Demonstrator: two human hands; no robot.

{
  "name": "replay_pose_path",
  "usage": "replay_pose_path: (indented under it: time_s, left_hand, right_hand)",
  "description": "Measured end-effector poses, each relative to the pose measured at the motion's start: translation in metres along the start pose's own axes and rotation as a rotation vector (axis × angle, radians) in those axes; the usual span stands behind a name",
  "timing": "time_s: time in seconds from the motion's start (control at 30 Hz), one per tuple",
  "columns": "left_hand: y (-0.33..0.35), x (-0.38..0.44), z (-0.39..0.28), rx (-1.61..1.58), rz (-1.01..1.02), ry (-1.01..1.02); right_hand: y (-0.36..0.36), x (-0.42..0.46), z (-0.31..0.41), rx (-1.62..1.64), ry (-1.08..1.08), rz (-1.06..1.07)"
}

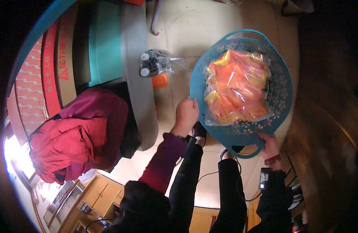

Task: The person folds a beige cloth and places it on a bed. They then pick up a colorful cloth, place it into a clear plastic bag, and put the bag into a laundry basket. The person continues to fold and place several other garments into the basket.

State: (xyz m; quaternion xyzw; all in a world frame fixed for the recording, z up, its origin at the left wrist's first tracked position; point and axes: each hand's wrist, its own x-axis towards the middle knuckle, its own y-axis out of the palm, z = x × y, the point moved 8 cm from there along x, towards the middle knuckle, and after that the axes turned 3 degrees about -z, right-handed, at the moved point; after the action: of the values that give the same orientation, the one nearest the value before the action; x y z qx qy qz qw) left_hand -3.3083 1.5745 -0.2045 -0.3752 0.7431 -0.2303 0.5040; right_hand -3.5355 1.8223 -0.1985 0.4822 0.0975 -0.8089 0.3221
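Note:
A blue plastic laundry basket (279, 116) with a flower-shaped hole pattern and two loop handles hangs in front of me. Inside it lies a clear plastic bag of orange and yellow fabric (237, 86). My left hand (187, 115) grips the basket's left rim, its fingers curled over the edge. On the lower right side, beside the near loop handle, my right hand (269, 145) holds the basket; some of its fingers are hidden beneath it.
Bottles with white caps in a clear bag (155, 62) stand on the tiled floor beside an orange cylindrical object (160, 81). Red and maroon clothing (77, 137) is piled at left, near stacked boxes (104, 43) and a grey edge (141, 87). A dark brown wooden surface (324, 131) borders the right.

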Motion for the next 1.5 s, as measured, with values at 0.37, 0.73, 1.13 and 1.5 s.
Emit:
replay_pose_path:
  time_s: [0.37,0.73,1.13,1.5]
  left_hand:
    - [-0.103,0.118,0.012,-0.126,-0.315,0.005]
    - [-0.014,0.008,-0.022,-0.745,-0.027,-0.258]
    - [-0.004,-0.188,0.062,-0.422,-0.02,-0.078]
    - [-0.101,-0.364,0.145,-0.487,-0.211,-0.368]
  right_hand:
    - [0.164,0.092,0.081,0.044,0.08,0.211]
    - [0.147,0.088,0.076,-0.08,0.049,0.232]
    - [0.062,-0.109,-0.034,-0.1,0.363,0.585]
    - [-0.017,-0.239,0.014,-0.58,0.397,0.493]
